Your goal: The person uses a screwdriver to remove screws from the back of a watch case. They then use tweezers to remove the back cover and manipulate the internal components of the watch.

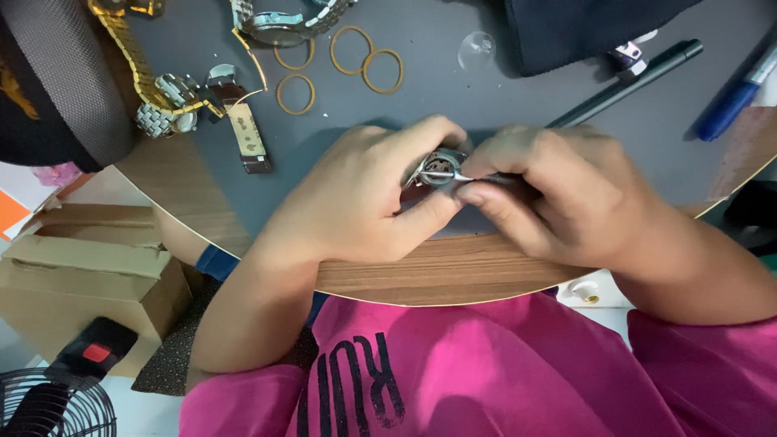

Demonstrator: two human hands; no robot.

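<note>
We see the left hand pinching a small round watch case between thumb and fingers, its open back turned up toward the camera, just above the curved near edge of the tabletop. The right hand meets it from the other side, its grip closed on a thin metal tool whose tip lies across the case's exposed works; the tool's rear end is hidden inside the fingers. Taking the watch case as our landmark: beyond it, toward the far side of the grey mat, lie four tan rubber rings, well apart from the hands, with open mat between. Farther off to the left of the case sit a gold metal watch band, a steel bracelet piece and a brown strap end, near the tabletop's left rim. Straight beyond the case a silver wristwatch lies at the top edge of the view, and a clear domed crystal rests on the mat just beside a dark cloth. To the right and beyond the case run a black pen and a blue marker. Below the case, past the wooden rim, we see the pink shirt; a cardboard box stands off the tabletop to the left.
</note>
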